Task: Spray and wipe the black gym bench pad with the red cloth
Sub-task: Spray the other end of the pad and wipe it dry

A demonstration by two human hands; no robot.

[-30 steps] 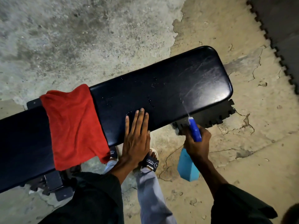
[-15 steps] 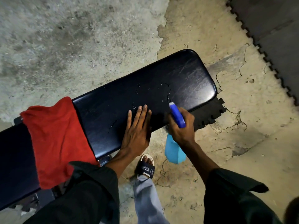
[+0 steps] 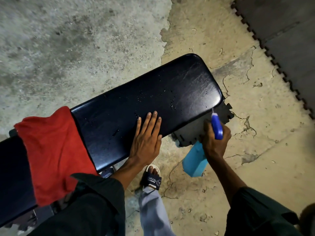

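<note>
The black gym bench pad (image 3: pixel 179 86) runs from lower left to upper right, with scattered water droplets on its middle. A red cloth (image 3: pixel 52 150) lies draped across the pad at the left. My left hand (image 3: pixel 146 140) rests flat on the pad's near edge, fingers straight. My right hand (image 3: pixel 215 142) grips a light blue spray bottle (image 3: pixel 194 162) with a dark blue trigger head, held just off the pad's near right corner, nozzle pointing toward the pad.
A black interlocking foam tile (image 3: pixel 190 133) lies under the bench's right end. A larger dark foam mat (image 3: pixel 289 31) covers the upper right. The concrete floor (image 3: pixel 221 176) is cracked. My sandalled foot (image 3: pixel 152 178) stands below the pad.
My right hand with the spray bottle has moved right, from beside my left hand out to the pad's near right corner. My left hand stays flat on the pad.
</note>
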